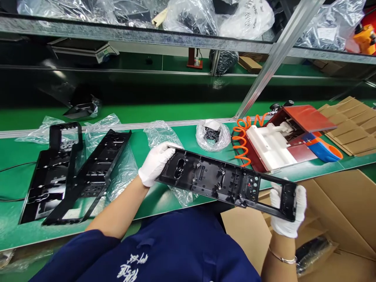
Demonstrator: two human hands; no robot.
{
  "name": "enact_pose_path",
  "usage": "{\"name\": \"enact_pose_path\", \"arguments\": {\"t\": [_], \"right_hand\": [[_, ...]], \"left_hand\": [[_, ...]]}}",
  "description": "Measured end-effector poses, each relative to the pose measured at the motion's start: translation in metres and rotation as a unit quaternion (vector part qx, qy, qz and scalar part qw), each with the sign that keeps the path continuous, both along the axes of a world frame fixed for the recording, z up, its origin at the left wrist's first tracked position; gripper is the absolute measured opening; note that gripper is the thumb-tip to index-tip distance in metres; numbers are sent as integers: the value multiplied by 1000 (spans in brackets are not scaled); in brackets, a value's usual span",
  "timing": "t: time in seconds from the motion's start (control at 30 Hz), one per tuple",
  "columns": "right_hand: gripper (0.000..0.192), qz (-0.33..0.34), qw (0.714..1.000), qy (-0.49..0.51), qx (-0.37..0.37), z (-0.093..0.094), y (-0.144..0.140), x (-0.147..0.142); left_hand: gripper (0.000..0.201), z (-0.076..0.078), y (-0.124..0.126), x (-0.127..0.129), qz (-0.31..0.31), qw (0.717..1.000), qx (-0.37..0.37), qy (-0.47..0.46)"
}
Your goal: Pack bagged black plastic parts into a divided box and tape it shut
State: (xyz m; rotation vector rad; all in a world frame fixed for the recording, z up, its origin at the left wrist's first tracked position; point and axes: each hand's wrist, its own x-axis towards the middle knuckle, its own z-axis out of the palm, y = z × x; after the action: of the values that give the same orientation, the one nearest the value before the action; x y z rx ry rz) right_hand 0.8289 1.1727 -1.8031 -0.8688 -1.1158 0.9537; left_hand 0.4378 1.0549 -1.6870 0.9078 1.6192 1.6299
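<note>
A long black plastic housing (211, 178) is held up in front of me, its ribbed inner side with screw posts facing me. My left hand (157, 162), in a white glove, grips its left end. Around the right end, beside a rectangular cutout, closes my gloved right hand (293, 211); some of its fingers show through the opening. Two similar black housings, one left (53, 176) and one beside it (91, 176), lie on the green bench at the left. Behind the held housing is a clear plastic bag (163, 133) on the bench.
An open bag of small black parts (212, 135) stands mid-bench. Right of it are a coiled orange hose (241, 137) and a red-and-white fixture (273, 145). Open cardboard boxes (337, 211) stand at the lower right. A metal post (273, 66) rises to a loaded shelf (132, 33).
</note>
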Motion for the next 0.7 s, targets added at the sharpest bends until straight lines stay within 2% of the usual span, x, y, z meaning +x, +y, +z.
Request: {"name": "enact_pose_path", "arguments": {"t": [0.2, 0.33, 0.47, 0.6, 0.7], "right_hand": [[63, -1, 1000, -29, -1, -2, -3, -5], [66, -32, 994, -88, 61, 0, -8, -12], [65, -64, 975, -166, 130, 9, -13, -19], [65, -47, 960, -207, 183, 20, -19, -21], [62, -26, 961, -217, 169, 30, -25, -23]], "left_hand": [[26, 2, 2, -2, -13, 1000, -28, 5], [28, 2, 1, -5, 9, 999, -44, 24], [34, 0, 1, -11, 26, 997, -72, 18], [34, -5, 1, -20, 57, 993, -93, 39], [30, -12, -1, -34, 69, 985, -117, 105]]}}
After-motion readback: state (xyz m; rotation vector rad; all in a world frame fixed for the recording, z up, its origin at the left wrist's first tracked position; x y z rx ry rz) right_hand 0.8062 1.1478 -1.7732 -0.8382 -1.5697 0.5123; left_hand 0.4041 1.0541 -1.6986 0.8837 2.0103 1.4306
